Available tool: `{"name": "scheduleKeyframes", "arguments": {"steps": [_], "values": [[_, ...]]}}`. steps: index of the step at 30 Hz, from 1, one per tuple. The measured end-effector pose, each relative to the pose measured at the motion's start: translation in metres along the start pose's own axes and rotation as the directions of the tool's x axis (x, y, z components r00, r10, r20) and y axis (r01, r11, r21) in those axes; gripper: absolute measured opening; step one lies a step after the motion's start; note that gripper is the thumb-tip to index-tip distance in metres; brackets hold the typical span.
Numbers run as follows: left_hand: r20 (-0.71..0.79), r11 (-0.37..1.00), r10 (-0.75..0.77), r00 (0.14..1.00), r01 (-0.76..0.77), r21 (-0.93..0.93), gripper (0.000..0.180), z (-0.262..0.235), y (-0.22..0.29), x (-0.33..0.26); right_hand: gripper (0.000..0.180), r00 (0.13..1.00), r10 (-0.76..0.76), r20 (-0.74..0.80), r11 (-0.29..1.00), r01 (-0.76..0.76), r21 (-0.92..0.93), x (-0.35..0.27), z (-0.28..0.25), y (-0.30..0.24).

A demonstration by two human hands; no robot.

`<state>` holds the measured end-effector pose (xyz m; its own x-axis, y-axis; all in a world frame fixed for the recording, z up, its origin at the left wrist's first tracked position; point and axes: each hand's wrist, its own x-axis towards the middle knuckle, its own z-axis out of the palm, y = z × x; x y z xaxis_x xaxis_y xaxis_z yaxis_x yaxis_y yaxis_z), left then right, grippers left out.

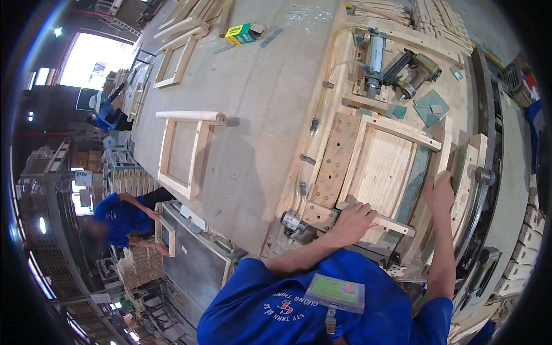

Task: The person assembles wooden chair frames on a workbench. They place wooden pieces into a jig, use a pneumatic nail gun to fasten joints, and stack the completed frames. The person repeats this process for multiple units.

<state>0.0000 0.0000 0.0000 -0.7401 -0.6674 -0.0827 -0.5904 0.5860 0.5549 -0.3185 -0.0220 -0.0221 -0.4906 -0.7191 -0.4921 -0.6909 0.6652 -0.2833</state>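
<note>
A light wooden frame lies in a wooden jig in front of me, its long left bar (355, 158) against a jig plate (334, 164) full of holes. My left hand (353, 223) is closed over the near rail (395, 225), at the rail's left end. On the right, my right hand (440, 194) grips a long wooden bar (441, 150) that runs beside the free ends of the near rail and the far rail (402, 133). My palm hides part of that bar. Between the rails a pale wooden board (384, 164) shows.
Beyond the jig are an air cylinder (375, 57) and a nail gun (417, 73). A finished-looking frame (185, 152) and a green-yellow box (244, 33) lie on the table (247, 115). A metal bar (480, 195) borders the jig's right. At left a co-worker (123, 221) holds another frame.
</note>
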Motion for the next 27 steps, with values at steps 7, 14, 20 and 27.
{"name": "scheduleKeyframes", "arguments": {"steps": [7, 14, 20, 27], "values": [[-0.082, 0.997, -0.048, 0.995, 0.053, 0.049, 0.026, 0.006, 0.003, -0.009, 0.058, 0.826, -0.508, -0.244, 0.859, 0.463, -0.22, -0.138, 0.024, -0.006], [-0.33, 0.985, 0.17, 0.928, -0.159, 0.06, 0.022, -0.041, 0.007, -0.043, 0.039, 0.751, -0.608, -0.256, 0.793, 0.588, -0.16, -0.184, 0.077, -0.034], [-0.439, 0.947, 0.322, 0.839, -0.289, 0.142, 0.028, -0.08, -0.027, -0.082, 0.054, 0.738, -0.614, -0.281, 0.79, 0.58, -0.2, -0.192, 0.077, -0.035], [-0.497, 0.908, 0.312, 0.809, -0.409, -0.095, 0.02, -0.042, 0.031, -0.011, 0.056, 0.795, -0.472, -0.382, 0.843, 0.533, 0.068, -0.243, 0.04, -0.014]]}}
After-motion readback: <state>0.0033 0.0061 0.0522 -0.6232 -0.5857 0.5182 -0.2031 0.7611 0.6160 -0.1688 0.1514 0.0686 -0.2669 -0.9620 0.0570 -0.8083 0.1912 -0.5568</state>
